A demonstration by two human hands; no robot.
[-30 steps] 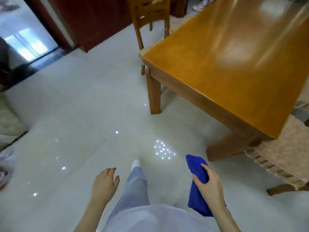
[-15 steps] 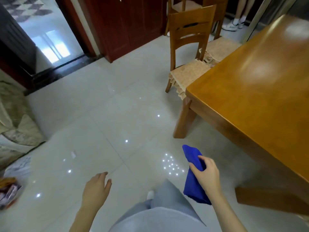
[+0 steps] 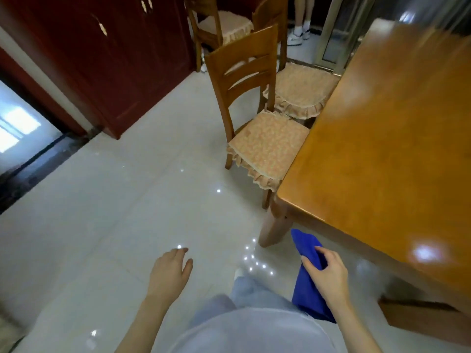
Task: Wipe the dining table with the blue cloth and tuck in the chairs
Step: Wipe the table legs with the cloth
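Note:
My right hand [image 3: 327, 275] grips the blue cloth [image 3: 307, 278], which hangs down beside my leg, below the near corner of the wooden dining table [image 3: 377, 154]. My left hand [image 3: 169, 273] hangs with relaxed fingers and holds nothing. Along the table's left side stand two wooden chairs with cushioned seats. The nearer chair [image 3: 257, 115] is pulled out, its seat only partly under the table edge. A second chair [image 3: 298, 90] stands just beyond it, close to the table.
A third chair [image 3: 216, 29] stands by the dark red cabinet [image 3: 107, 54] at the back. Another person's legs in white shoes [image 3: 298, 34] are at the far end. A doorway [image 3: 20, 128] opens at the left. Glossy pale floor tiles [image 3: 114, 200] lie between.
My view has swung left and forward along the table's end, bringing the side chairs into sight. Both hands kept their pose, the cloth still in my right hand.

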